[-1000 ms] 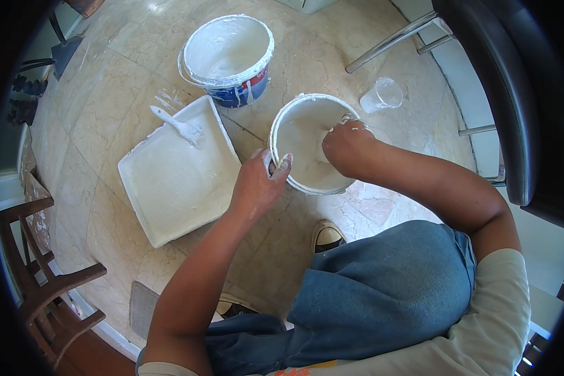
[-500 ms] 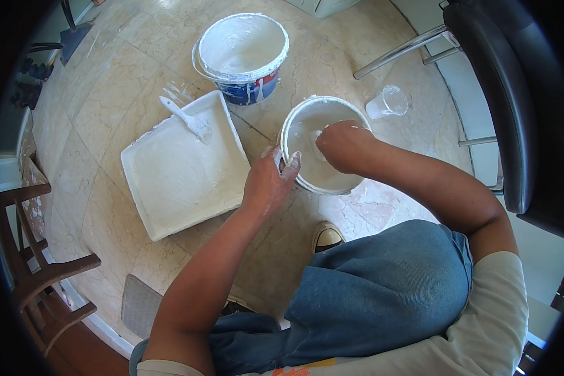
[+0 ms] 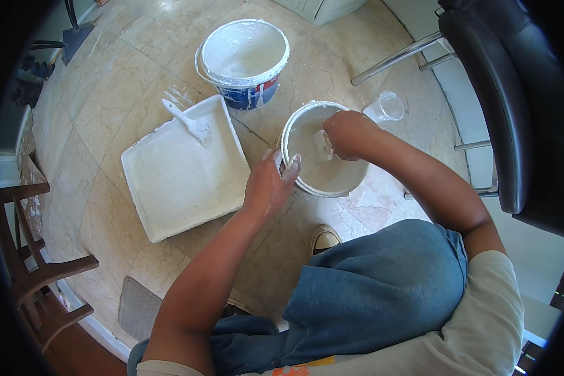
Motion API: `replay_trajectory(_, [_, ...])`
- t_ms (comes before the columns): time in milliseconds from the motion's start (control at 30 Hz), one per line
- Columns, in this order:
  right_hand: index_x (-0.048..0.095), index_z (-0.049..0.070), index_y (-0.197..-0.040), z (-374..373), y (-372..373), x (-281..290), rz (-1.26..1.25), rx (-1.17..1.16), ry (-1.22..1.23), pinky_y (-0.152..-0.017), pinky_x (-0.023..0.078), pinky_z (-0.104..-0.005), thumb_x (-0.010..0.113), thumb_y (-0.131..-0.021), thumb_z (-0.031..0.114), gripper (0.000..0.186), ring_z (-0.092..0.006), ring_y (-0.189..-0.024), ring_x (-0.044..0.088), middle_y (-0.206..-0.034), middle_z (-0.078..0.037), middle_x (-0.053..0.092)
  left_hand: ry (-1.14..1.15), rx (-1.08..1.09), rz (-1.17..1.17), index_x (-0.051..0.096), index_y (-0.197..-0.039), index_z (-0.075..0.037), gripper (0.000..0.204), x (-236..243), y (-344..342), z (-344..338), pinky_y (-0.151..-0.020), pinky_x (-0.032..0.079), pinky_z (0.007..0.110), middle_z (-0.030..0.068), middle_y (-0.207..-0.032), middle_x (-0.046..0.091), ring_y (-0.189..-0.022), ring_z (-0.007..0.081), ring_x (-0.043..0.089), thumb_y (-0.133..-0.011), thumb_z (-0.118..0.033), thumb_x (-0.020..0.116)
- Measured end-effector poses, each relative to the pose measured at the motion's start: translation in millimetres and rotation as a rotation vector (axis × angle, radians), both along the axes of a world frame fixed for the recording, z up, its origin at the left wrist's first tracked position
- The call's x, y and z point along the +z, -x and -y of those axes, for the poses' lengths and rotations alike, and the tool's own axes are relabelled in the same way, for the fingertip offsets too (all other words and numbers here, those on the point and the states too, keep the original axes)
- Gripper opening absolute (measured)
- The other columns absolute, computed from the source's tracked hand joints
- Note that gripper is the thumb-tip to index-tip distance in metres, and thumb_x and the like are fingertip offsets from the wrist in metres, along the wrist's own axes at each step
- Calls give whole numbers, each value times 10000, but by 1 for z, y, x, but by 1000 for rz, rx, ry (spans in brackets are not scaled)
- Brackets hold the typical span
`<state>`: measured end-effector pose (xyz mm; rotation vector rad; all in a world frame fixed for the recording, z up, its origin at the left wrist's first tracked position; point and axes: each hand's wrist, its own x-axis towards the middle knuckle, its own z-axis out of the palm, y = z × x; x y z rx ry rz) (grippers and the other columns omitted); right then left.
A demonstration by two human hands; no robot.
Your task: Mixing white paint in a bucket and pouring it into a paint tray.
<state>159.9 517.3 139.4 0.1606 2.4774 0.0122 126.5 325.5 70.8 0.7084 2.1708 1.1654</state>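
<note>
A white bucket [image 3: 286, 133] with pale paint inside stands on the floor before me. My left hand [image 3: 271, 178], smeared with white, grips its near left rim, the thumb over the edge. My right hand [image 3: 352, 135] reaches inside, closed around a white, paint-covered tool [image 3: 323, 145]; its handle is hidden in my fist, and I cannot tell its exact kind. To the left of the bucket lies a paint tray [image 3: 145, 210] coated in off-white paint. A paintbrush [image 3: 188, 120] rests across the tray's far edge, bristles inward.
A blue-and-red bucket [image 3: 247, 98] with paint-streaked walls stands beyond the tray. A clear plastic cup [image 3: 390, 106] lies to the right of my bucket. At the right is a black chair [image 3: 489, 81] with metal legs; brown wooden furniture [image 3: 50, 276] stands at the left.
My right hand has shifted slightly up and left inside the bucket, showing more of the white tool. The left hand keeps its hold on the rim.
</note>
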Motion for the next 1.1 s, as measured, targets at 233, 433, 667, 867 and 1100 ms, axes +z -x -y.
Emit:
replay_trajectory(233, [699,11,-904,3,2,1,-22,-56,17,-770,535,-403,633,-714,47,204,-325,-897,657,-937,-181,674,11,1,-23,591,-991,42,391,-8,-1,1,-743,435,425,227,-886,570,-808,364,552,-911,-338,541])
replay_trajectory(433, [700,6,-889,0,-3,-13,-67,-96,29,-766,534,-401,630,-722,52,186,-331,-880,661,-922,-192,676,-114,44,-107,592,-970,50,344,-10,-4,-5,-724,431,405,223,-861,569,-782,358,557,-911,-285,541])
replay_trajectory(667, [703,19,-850,1,-21,14,-130,-139,-34,-712,543,-410,594,-751,77,158,-324,-820,675,-875,-184,680,-134,97,-200,547,-823,60,235,0,-6,-10,-653,394,435,195,-767,496,-708,359,510,-874,-169,538])
replay_trajectory(867, [702,30,-823,14,-47,-13,-283,-88,-8,-686,545,-413,537,-776,82,179,-319,-815,679,-845,-165,681,-95,-31,-357,521,-1142,116,410,13,8,-19,-1010,375,441,347,-1233,485,-1160,458,478,-857,-174,576])
replay_trajectory(1100, [692,9,-836,17,-45,-5,-150,-21,129,-707,544,-423,586,-738,59,153,-331,-825,672,-847,-183,674,-141,46,-508,525,-1120,75,407,4,2,-17,-943,427,440,319,-1227,492,-1084,443,524,-779,-125,623])
